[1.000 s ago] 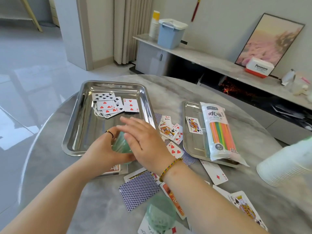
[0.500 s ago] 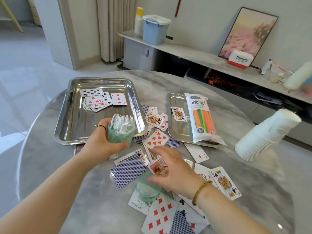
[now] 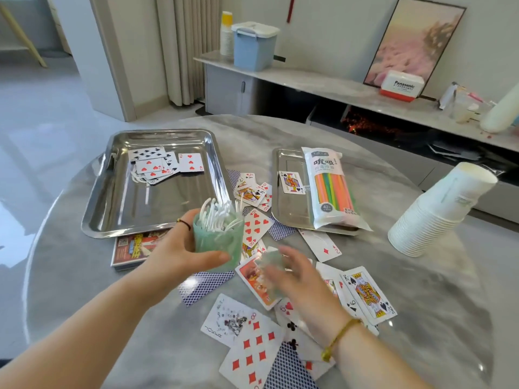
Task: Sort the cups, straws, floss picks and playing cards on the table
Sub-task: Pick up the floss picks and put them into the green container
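Observation:
My left hand (image 3: 179, 256) grips a green tub (image 3: 217, 242) full of white floss picks (image 3: 216, 217), held just in front of the large steel tray (image 3: 92, 214). That tray holds a few playing cards (image 3: 157, 167). My right hand (image 3: 303, 284), blurred by motion, holds the tub's translucent green lid (image 3: 271, 265) just right of the tub. Loose cards (image 3: 252, 357) lie scattered over the table's middle and front. A pack of coloured straws (image 3: 332, 192) and one card (image 3: 291, 182) lie in the small tray (image 3: 283, 211). A stack of white paper cups (image 3: 438, 217) lies tilted at the right.
A card box (image 3: 134, 248) lies partly under the large tray's front edge. The round marble table (image 3: 421, 318) drops off to the floor at left. A low sideboard (image 3: 323, 82) with a blue bin and a picture stands behind.
My right hand has picked the green lid up off the cards and brought it up toward the tub. My left hand still holds the tub in about the same place.

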The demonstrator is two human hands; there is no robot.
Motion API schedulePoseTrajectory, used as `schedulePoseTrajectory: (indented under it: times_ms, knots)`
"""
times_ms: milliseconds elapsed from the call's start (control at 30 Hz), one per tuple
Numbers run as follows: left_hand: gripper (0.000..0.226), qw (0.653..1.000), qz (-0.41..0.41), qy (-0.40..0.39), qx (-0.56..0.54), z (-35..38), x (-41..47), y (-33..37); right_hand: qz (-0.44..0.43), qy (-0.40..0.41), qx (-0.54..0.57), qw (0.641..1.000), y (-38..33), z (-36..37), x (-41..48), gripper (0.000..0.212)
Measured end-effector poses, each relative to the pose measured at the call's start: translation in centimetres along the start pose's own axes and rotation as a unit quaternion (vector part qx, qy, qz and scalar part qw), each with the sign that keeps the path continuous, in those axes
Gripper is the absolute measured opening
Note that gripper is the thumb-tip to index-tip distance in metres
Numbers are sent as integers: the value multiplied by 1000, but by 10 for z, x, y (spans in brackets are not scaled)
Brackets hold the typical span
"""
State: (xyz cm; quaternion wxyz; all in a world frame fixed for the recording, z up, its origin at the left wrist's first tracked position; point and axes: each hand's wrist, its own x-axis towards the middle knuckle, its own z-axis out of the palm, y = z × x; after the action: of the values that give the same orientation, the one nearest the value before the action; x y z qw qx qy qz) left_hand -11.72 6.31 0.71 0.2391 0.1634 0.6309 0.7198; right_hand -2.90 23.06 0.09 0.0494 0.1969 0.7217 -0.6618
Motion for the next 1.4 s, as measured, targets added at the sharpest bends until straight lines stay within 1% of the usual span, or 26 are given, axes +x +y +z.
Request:
schedulePoseTrajectory:
  times_ms: [33,67,100,167,233,300,400,433,533,567,600,700,733,833,900,1000,1100,1167,1233,1333,1400]
  knots:
    - [78,1000,-9,-23,-8,3,-1,0,9,-1,123,992,-4,-8,2,45]
    - [82,999,-21,-44,-11,8,-2,-3,8,-6,221,975,-6,-16,4,38]
    - [89,997,-32,-62,-13,10,-4,-5,4,-17,287,958,-11,-20,5,35]
    - [101,992,-65,-102,-19,16,-8,-11,-4,-43,343,938,-18,-21,6,33]
    - [106,985,-106,-135,-33,20,-11,-17,-19,-70,365,928,-21,-18,8,32]
    - [105,980,-133,-142,-46,20,-12,-22,-38,-90,365,926,-21,-15,9,31]
    - [105,978,-149,-131,-55,19,-9,-25,-61,-90,326,939,-15,-14,11,27]
    - [105,979,-153,-125,-53,19,-8,-26,-65,-85,308,945,-11,-14,12,29]
    - [109,981,-160,-103,-31,18,-7,-28,-89,-66,214,971,-3,-12,11,52]
    - [108,982,-157,-100,-16,19,-6,-27,-104,-58,175,977,-1,-10,10,51]
    - [104,984,-151,-98,1,20,-6,-27,-120,-52,138,982,1,-8,10,47]
    - [73,986,-129,-96,42,23,-4,-25,-164,-52,55,984,5,-5,9,47]
    - [67,987,-122,-93,53,23,-4,-24,-170,-55,35,983,6,-4,9,46]
    - [63,986,-106,-90,87,23,-4,-25,-174,-64,5,983,6,-6,9,42]
    - [63,986,-101,-95,92,23,-4,-25,-176,-66,-2,982,7,-9,11,45]
    - [67,987,-94,-96,93,21,-5,-26,-171,-71,0,983,6,-12,12,50]
    - [66,989,-79,-96,81,21,-5,-25,-164,-85,30,982,4,-13,10,51]
    - [65,991,-66,-97,70,21,-6,-23,-158,-86,86,980,2,-13,10,53]
    - [69,992,-52,-94,65,21,-7,-22,-148,-89,158,972,1,-13,11,63]
    - [86,992,-30,-91,85,19,-8,-24,-116,-90,261,954,0,-13,12,64]
    - [92,990,-16,-93,107,19,-8,-24,-108,-93,299,944,-1,-12,11,68]
